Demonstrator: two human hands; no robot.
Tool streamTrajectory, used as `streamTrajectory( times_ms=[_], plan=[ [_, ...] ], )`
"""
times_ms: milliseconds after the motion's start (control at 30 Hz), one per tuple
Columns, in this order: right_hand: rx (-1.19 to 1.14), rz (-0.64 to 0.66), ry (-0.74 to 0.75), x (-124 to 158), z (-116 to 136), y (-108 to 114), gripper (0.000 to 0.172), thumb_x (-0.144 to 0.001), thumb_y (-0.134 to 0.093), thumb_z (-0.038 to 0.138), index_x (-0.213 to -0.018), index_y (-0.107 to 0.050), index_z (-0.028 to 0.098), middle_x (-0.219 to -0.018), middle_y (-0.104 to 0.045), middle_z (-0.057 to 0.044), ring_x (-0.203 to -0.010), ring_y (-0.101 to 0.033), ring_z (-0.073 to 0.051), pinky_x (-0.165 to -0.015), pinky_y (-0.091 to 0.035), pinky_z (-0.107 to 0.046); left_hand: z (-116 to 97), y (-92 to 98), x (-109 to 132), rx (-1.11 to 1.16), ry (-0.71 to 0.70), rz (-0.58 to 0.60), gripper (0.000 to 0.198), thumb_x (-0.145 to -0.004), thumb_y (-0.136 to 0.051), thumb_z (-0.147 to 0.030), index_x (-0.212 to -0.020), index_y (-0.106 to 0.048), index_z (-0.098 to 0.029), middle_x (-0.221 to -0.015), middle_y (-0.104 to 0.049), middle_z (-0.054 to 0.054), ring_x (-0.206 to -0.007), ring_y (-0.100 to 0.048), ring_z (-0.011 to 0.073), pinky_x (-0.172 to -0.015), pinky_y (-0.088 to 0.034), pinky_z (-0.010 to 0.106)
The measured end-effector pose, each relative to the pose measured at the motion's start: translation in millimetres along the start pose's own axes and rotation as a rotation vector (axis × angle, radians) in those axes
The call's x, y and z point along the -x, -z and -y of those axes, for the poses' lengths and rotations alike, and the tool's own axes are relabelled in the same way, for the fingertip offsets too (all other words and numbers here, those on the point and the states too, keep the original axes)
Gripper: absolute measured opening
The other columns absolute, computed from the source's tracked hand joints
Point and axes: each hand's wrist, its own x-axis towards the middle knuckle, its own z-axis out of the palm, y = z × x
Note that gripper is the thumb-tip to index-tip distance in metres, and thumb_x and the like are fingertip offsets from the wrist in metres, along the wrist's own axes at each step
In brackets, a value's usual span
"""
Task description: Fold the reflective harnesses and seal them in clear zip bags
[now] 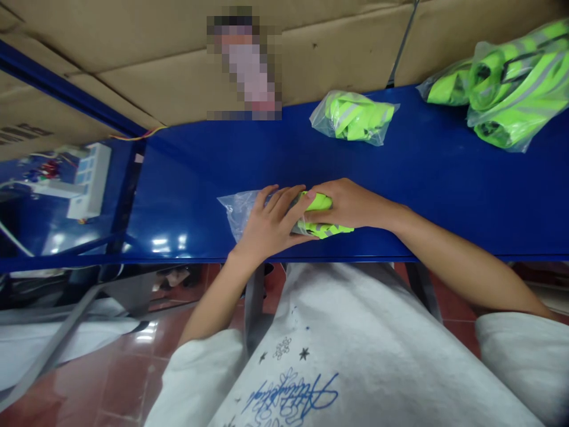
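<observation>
On the blue table in front of me lies a rolled neon-yellow reflective vest (326, 229), partly inside a clear plastic bag (237, 210). My left hand (273, 222) curls over the bag's mouth, its fingers on the plastic around the vest. From the other side my right hand (344, 204) grips the exposed end of the roll. The two hands meet at the thumbs, and the palms hide part of the vest. The bag's flat end sticks out to the left of my left hand.
A bagged vest (358, 117) lies farther back on the blue table (200, 172). Several more bagged vests (515, 89) are piled at the back right. Cardboard boxes (342, 53) stand behind the table. A white power strip (91, 181) sits on the left.
</observation>
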Motion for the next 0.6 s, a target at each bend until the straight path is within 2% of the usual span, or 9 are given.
streamTrajectory(
  times_ms=[100,167,300,400,500,600],
  plan=[
    [0.050,-0.039,0.003,-1.8,-4.0,0.1,0.029,-0.093,-0.067,0.045,-0.088,-0.072,0.016,-0.084,-0.070,-0.003,-0.078,-0.061,-0.016,-0.068,-0.032,-0.027,-1.2,-0.9,-7.7,-0.011,-0.025,0.041,0.092,-0.088,-0.069,-0.068,-0.161,-0.036,-0.024,-0.151,-0.058,0.019,-0.135,-0.059,0.0364,-0.119,-0.036,0.052],
    [0.059,-0.020,-0.007,-2.9,-6.7,2.3,0.030,-0.096,-0.063,0.044,-0.089,-0.074,0.017,-0.083,-0.069,-0.004,-0.077,-0.060,-0.017,-0.069,-0.033,-0.027,-2.5,-2.0,-14.7,-0.019,-0.045,0.044,0.094,-0.088,-0.069,-0.069,-0.162,-0.035,-0.022,-0.149,-0.060,0.020,-0.135,-0.060,0.0362,-0.119,-0.036,0.051],
    [0.063,0.013,-0.033,-2.6,-11.1,9.8,0.036,-0.099,-0.060,0.050,-0.104,-0.078,0.019,-0.091,-0.071,-0.005,-0.084,-0.063,-0.020,-0.073,-0.036,-0.027,-3.3,-5.6,-22.6,0.034,-0.010,0.030,0.111,-0.081,-0.074,-0.072,-0.165,-0.026,-0.017,-0.144,-0.063,0.022,-0.128,-0.064,0.0365,-0.116,-0.039,0.049],
    [0.060,0.073,-0.025,-0.7,-15.4,14.4,0.035,-0.102,-0.058,0.049,-0.112,-0.078,0.023,-0.094,-0.071,-0.006,-0.085,-0.062,-0.020,-0.074,-0.037,-0.028,-4.4,-10.0,-20.9,0.109,0.038,0.033,0.120,-0.074,-0.078,-0.073,-0.165,-0.023,-0.020,-0.145,-0.062,0.022,-0.126,-0.065,0.0379,-0.114,-0.040,0.050],
    [0.041,0.162,0.058,1.7,-19.9,17.2,0.028,-0.102,-0.058,0.044,-0.108,-0.080,0.027,-0.097,-0.072,-0.005,-0.087,-0.062,-0.020,-0.075,-0.039,-0.028,-8.9,-14.9,-17.6,0.195,0.093,-0.012,0.135,-0.064,-0.085,-0.072,-0.167,-0.013,-0.022,-0.144,-0.063,0.022,-0.126,-0.065,0.0384,-0.110,-0.044,0.050],
    [0.024,0.161,-0.003,5.2,-20.0,17.5,0.027,-0.097,-0.066,0.049,-0.101,-0.081,0.028,-0.094,-0.072,-0.006,-0.081,-0.063,-0.020,-0.074,-0.041,-0.029,-16.0,-15.7,-16.9,0.292,0.147,-0.039,0.150,-0.054,-0.089,-0.070,-0.168,-0.003,-0.025,-0.143,-0.064,0.020,-0.126,-0.066,0.0374,-0.107,-0.049,0.048]
  ],
)
